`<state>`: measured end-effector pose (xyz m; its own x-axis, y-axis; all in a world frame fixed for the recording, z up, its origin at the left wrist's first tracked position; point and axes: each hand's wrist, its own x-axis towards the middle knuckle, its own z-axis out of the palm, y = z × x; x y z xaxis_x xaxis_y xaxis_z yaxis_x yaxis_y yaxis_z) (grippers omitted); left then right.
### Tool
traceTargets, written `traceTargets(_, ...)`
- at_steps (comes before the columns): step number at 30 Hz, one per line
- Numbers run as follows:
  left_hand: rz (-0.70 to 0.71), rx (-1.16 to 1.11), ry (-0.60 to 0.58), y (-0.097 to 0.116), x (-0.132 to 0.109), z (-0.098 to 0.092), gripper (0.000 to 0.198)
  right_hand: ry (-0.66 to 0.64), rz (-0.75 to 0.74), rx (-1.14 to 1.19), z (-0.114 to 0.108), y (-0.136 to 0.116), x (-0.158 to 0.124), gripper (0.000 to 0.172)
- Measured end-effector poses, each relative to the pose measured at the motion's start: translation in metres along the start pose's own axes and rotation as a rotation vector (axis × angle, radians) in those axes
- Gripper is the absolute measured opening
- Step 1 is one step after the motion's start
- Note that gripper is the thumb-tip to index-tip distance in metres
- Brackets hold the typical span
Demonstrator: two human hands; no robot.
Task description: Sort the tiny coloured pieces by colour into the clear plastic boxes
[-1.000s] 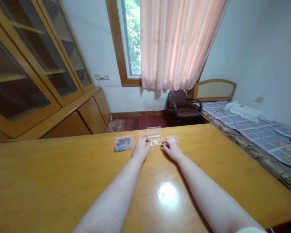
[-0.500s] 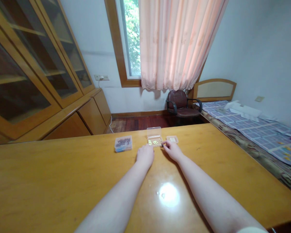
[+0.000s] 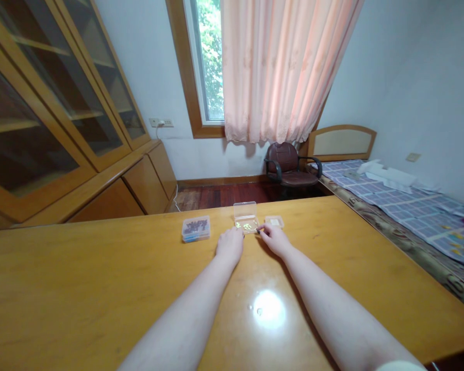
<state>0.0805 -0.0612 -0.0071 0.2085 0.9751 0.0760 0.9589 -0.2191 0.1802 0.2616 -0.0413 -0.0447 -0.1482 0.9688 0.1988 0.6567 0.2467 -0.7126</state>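
Observation:
A small clear plastic box (image 3: 251,231) with its lid (image 3: 245,209) raised stands near the far edge of the table. Small yellow-green pieces (image 3: 247,226) lie inside it. My left hand (image 3: 230,244) is closed at the box's front left corner, its thumb in front of the wall and its other fingertips mostly hidden. At the front right corner, my right hand (image 3: 274,239) has thumb and forefinger pinched together, touching or very close to the box. Whatever lies in that pinch is too small to make out.
A clear box of dark pieces (image 3: 196,228) with a blue layer below stands left of my hands. Just beyond my right hand is a small, pale lidded box (image 3: 275,221). The wooden table (image 3: 100,288) has its far edge close behind the boxes. A chair (image 3: 290,167) stands beyond.
Both hands stay at the front corners of the box, with only a slight shift of the fingers. The view has moved a little; the boxes have not visibly moved on the table.

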Motion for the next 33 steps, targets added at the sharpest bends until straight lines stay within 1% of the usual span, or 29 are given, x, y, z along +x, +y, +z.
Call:
traceTargets(3, 0.0, -0.124, 0.108, -0.004, 0.004, 0.002, 0.025, -0.004, 0.01, -0.006, 0.0, -0.002, 0.0, 0.02)
traceTargets(6, -0.006, -0.249, 0.176, -0.008, 0.009, 0.005, 0.026, -0.007, 0.01, -0.008, -0.001, -0.004, -0.001, 0.019)
traceTargets(8, -0.009, -0.3, 0.235, -0.01, 0.012, 0.008, 0.036, -0.007, 0.008, -0.033, -0.002, -0.004, -0.002, 0.02)
traceTargets(10, -0.031, -0.327, 0.295, -0.012, 0.014, 0.012, 0.055, -0.005, 0.005, -0.076, -0.002, -0.006, -0.002, 0.024)
traceTargets(12, -0.064, -0.364, 0.297, -0.016, 0.017, 0.017, 0.074, -0.009, -0.009, -0.125, -0.002, -0.008, -0.003, 0.03)
traceTargets(14, -0.074, -0.437, 0.243, -0.022, 0.02, 0.024, 0.091, -0.029, -0.027, -0.182, -0.002, -0.011, -0.005, 0.034)
traceTargets(15, -0.066, -0.486, 0.212, -0.025, 0.022, 0.028, 0.096, -0.042, -0.033, -0.208, -0.002, -0.012, -0.005, 0.034)
traceTargets(17, -0.048, -0.585, 0.191, -0.031, 0.025, 0.035, 0.101, -0.067, -0.045, -0.241, -0.002, -0.015, -0.006, 0.031)
traceTargets(21, -0.046, -0.724, 0.227, -0.036, 0.028, 0.043, 0.105, -0.109, -0.092, -0.221, -0.004, -0.014, -0.008, 0.024)
traceTargets(25, -0.033, -0.801, 0.242, -0.034, 0.026, 0.042, 0.105, -0.158, -0.158, -0.153, -0.004, -0.011, -0.009, 0.024)
traceTargets(27, -0.033, -0.842, 0.258, -0.032, 0.026, 0.04, 0.1, -0.185, -0.183, -0.135, -0.004, -0.012, -0.01, 0.023)
traceTargets(31, -0.007, -0.93, 0.291, -0.033, 0.028, 0.038, 0.081, -0.204, -0.204, -0.125, -0.003, -0.018, -0.014, 0.024)
traceTargets(33, 0.001, -0.908, 0.307, -0.036, 0.028, 0.037, 0.077, -0.211, -0.2, -0.117, -0.004, -0.021, -0.015, 0.024)
